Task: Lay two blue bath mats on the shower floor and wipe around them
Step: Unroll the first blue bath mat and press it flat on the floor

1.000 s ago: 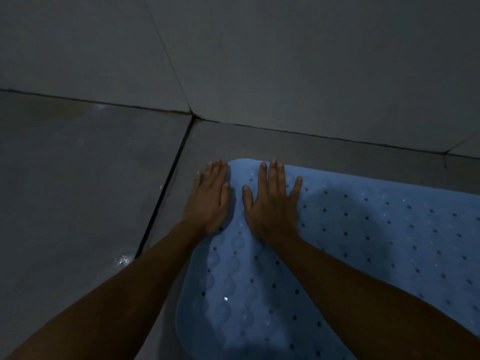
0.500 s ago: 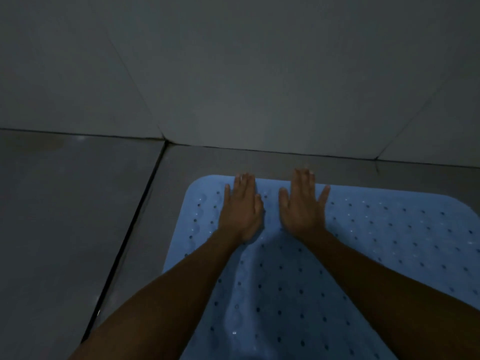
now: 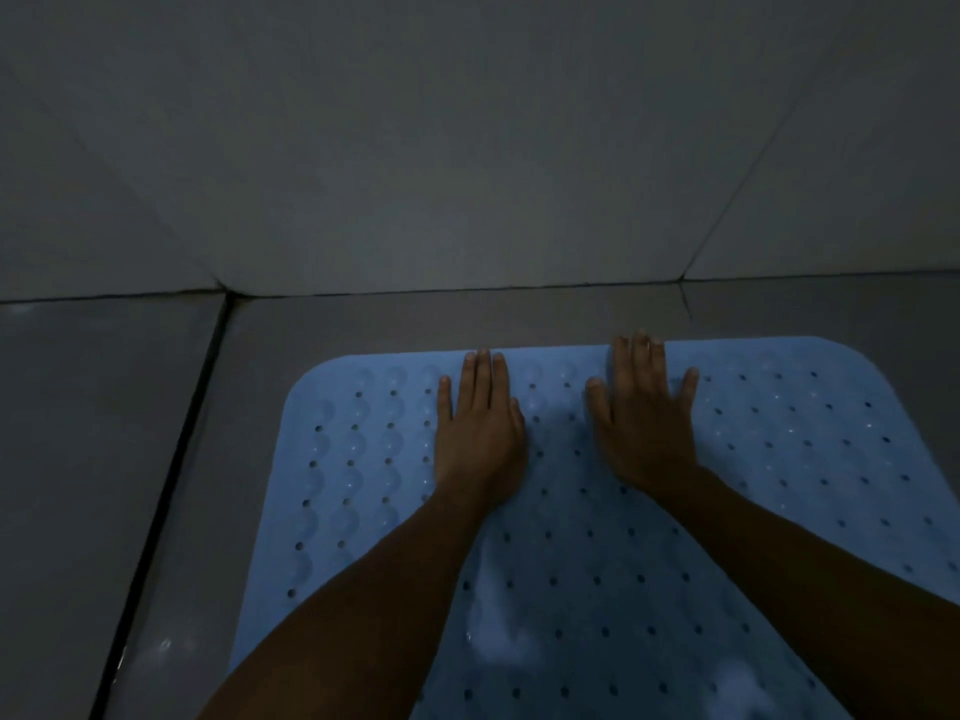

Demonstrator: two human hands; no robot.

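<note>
1. Blue bath mat (image 3: 779, 459) lies flat on the shower floor (image 3: 104, 459), filling the lower centre and right of the head view. Its far edge runs parallel to the wall base and near it, with a strip of bare floor between. Rounded corners show at 10 and 2 o'clock.
2. Mat surface: rows of small drain holes, with raised scalloped bumps visible along its 9 o'clock side. A pale sheen patch sits near 6 o'clock, between the forearms.
3. Left hand (image 3: 478, 433) rests palm down on the mat near the far edge, fingers straight and close together, thumb tucked alongside. It holds nothing, and the fingertips reach the mat's far edge.
4. Right hand (image 3: 647, 428) lies palm down just beside it at 3 o'clock, with a gap of mat between the two. Fingers are straight, thumb and little finger splayed out; the fingertips sit at or just over the far edge.
5. Both bare forearms come in from 6 o'clock, crossing the mat.
6. Floor is grey tile. A dark grout line (image 3: 171, 480) runs from 7 o'clock up to the wall, left of the mat.
7. Tiled wall (image 3: 467, 148) fills the upper half, grey, dim light.
</note>
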